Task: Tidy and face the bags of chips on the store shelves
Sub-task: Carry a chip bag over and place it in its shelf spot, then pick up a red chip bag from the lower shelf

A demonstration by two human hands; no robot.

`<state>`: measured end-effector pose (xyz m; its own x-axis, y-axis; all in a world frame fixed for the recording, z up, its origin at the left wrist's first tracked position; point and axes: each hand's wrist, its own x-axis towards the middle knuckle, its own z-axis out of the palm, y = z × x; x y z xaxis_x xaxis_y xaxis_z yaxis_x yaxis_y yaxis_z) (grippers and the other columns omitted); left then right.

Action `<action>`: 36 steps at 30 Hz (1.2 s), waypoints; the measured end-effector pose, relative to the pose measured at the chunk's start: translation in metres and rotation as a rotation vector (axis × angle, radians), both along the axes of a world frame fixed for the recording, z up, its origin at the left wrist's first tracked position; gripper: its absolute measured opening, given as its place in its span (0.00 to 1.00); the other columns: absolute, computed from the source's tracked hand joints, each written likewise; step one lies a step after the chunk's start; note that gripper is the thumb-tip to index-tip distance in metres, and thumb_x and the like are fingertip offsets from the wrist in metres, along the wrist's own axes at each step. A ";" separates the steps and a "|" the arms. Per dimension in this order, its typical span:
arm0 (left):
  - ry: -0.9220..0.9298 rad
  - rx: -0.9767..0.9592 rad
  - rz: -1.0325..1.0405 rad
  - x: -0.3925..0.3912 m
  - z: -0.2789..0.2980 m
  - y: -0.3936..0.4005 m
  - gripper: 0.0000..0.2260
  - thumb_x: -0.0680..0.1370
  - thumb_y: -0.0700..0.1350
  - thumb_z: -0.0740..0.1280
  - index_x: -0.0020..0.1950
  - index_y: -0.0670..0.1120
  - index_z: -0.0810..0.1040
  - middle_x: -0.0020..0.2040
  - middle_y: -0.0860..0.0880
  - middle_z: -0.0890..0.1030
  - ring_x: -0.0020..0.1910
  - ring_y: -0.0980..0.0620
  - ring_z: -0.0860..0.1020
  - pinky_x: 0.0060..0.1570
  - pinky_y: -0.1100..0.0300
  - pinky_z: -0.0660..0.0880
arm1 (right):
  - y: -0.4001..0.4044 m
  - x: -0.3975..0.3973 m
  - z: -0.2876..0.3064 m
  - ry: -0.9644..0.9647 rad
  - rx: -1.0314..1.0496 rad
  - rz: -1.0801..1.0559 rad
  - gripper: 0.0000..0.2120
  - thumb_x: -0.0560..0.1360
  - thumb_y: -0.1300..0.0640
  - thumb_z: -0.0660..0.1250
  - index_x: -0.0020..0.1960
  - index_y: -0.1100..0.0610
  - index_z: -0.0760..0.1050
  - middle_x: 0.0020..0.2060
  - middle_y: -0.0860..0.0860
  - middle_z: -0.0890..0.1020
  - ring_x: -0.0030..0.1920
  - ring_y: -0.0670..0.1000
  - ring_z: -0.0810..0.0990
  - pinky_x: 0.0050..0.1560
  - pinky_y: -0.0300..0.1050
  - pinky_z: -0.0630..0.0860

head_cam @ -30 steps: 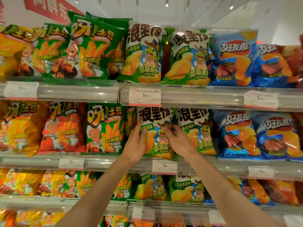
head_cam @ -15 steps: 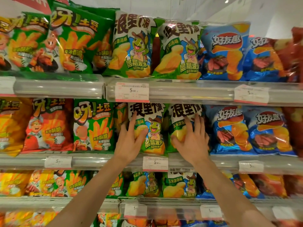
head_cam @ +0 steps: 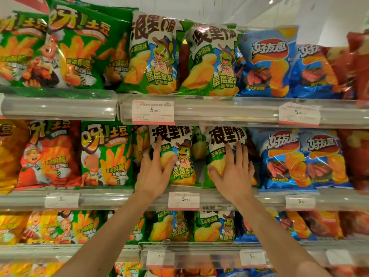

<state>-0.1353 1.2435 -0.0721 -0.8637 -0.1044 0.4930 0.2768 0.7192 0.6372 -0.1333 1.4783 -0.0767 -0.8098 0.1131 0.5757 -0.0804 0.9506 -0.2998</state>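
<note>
Two green-and-white chip bags with a cartoon frog stand side by side on the middle shelf (head_cam: pixel 111 197). My left hand (head_cam: pixel 153 172) lies flat on the left edge of the left bag (head_cam: pixel 184 156), thumb spread across its front. My right hand (head_cam: pixel 233 172) presses flat on the lower front of the right bag (head_cam: pixel 225 136), fingers apart, hiding its frog picture. Both bags stand upright and face forward, with a narrow gap between them.
Green and red fries bags (head_cam: pixel 105 156) fill the shelf to the left, blue chip bags (head_cam: pixel 287 160) to the right. Matching bags stand on the upper shelf (head_cam: pixel 229 110) and the lower shelf (head_cam: pixel 199 246). Price tags (head_cam: pixel 183 200) hang on the clear rails.
My right hand left the left bag, moved right onto the second frog bag and spread flat. My left hand stayed on the left bag. The view tilted slightly upward.
</note>
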 end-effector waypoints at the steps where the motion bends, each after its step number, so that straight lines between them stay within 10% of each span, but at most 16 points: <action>1: 0.024 0.001 0.006 0.002 -0.001 0.000 0.32 0.79 0.67 0.55 0.78 0.66 0.43 0.78 0.43 0.56 0.74 0.41 0.64 0.68 0.42 0.66 | 0.000 0.000 0.000 -0.004 -0.001 0.003 0.41 0.76 0.31 0.54 0.81 0.52 0.49 0.81 0.56 0.47 0.80 0.58 0.45 0.75 0.69 0.53; 26: 0.153 -0.068 0.101 0.043 -0.011 0.001 0.29 0.80 0.61 0.58 0.79 0.53 0.58 0.79 0.43 0.58 0.77 0.43 0.58 0.73 0.40 0.61 | -0.003 0.050 -0.012 0.026 -0.127 0.202 0.37 0.79 0.34 0.55 0.81 0.52 0.52 0.81 0.54 0.50 0.81 0.53 0.46 0.79 0.60 0.48; 36: 0.009 -0.142 0.038 0.148 -0.086 0.002 0.25 0.81 0.59 0.58 0.77 0.51 0.65 0.77 0.50 0.63 0.75 0.59 0.56 0.73 0.57 0.56 | -0.020 0.137 -0.095 -0.132 -0.183 0.428 0.32 0.81 0.35 0.54 0.80 0.48 0.56 0.81 0.47 0.51 0.80 0.46 0.49 0.79 0.47 0.47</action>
